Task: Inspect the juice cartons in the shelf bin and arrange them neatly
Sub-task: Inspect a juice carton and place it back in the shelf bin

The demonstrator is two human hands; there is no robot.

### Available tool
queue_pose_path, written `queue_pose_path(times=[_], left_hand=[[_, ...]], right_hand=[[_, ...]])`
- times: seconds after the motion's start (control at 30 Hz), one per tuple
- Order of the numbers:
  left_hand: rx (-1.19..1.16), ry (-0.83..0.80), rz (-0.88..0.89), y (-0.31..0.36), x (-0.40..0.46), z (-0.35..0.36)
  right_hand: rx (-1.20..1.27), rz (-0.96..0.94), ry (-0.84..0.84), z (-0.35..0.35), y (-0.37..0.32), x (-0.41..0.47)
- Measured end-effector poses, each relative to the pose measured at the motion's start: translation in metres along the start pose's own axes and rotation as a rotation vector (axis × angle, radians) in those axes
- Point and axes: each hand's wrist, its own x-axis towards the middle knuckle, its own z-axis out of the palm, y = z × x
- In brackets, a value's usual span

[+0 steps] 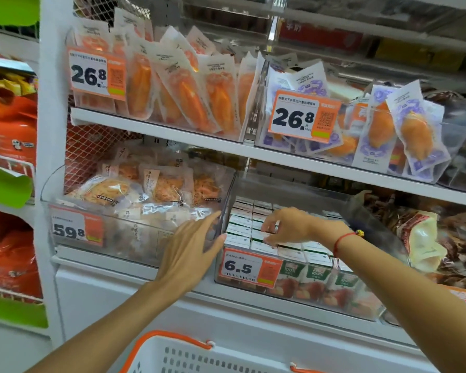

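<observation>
A white shelving unit (156, 130) fills the view, its tiers carrying clear plastic bins of packaged food. On the upper tier, one bin (156, 114) holds white pouches with orange contents behind a 26.8 price tag (96, 74), and beside it to the right a second bin (347, 157) holds purple-printed pouches behind another 26.8 tag (303, 115). On the lower tier, a bin at the left (113, 235) is heaped with clear bags of shredded orange snack and carries a 59.8 tag (76, 226). Just right of it sits the clear shelf bin (293, 192) that holds the juice cartons (246, 230), packed upright in rows with their white tops showing and apple-printed fronts visible through the front wall next to a 6.5 price tag (249, 267). Further right lie dark, brownish packages (441, 238). At the bottom edge is a white shopping basket (189, 359) with orange handles. The left hand (193, 249) reaches up with straight fingers, its fingertips at the divider wall between the snack bin and the carton bin, holding nothing. The right hand (285, 227), with a red string bracelet (343, 239) at the wrist, is over the cartons with fingers curled, pinching the top of one carton in the middle rows.
</observation>
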Motion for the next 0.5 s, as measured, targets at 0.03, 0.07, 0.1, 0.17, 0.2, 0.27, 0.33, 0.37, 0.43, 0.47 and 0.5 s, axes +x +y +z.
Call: queue_pose_path(times=[0.03, 0.07, 0.1, 0.17, 0.2, 0.27, 0.33, 0.37, 0.43, 0.47, 0.5], left_hand=[[0.01, 0.0, 0.011, -0.003, -0.001, 0.0], [0.014, 0.009, 0.022, -0.005, -0.002, 0.001], [0.013, 0.021, 0.029, -0.005, -0.003, 0.001], [0.006, 0.038, 0.029, -0.002, -0.004, 0.002], [0.001, 0.04, 0.029, 0.0, -0.005, 0.001], [0.0, 0.038, 0.027, 0.002, -0.006, 0.0], [0.0, 0.034, 0.02, 0.003, -0.006, -0.001], [-0.003, 0.036, 0.016, 0.003, -0.006, -0.001], [-0.008, 0.044, 0.004, 0.005, -0.007, 0.0], [-0.007, 0.048, -0.001, 0.005, -0.007, 0.0], [-0.002, 0.046, -0.007, 0.005, -0.007, 0.0]], right_hand=[[0.0, 0.006, -0.018, -0.001, 0.0, 0.003], [0.001, 0.012, -0.027, -0.002, 0.0, 0.005], [0.003, 0.017, -0.03, -0.002, 0.0, 0.007], [0.016, 0.023, -0.03, -0.001, 0.0, 0.009], [0.03, 0.026, -0.029, 0.0, 0.001, 0.009], [0.057, 0.03, -0.023, 0.001, 0.001, 0.007], [0.044, 0.025, 0.001, 0.002, -0.001, 0.004], [0.032, 0.018, 0.01, 0.003, -0.002, 0.003], [0.031, -0.004, 0.005, 0.003, -0.003, 0.001], [0.054, -0.01, -0.002, 0.003, -0.004, -0.001], [0.102, -0.006, -0.001, 0.002, -0.003, -0.003]])
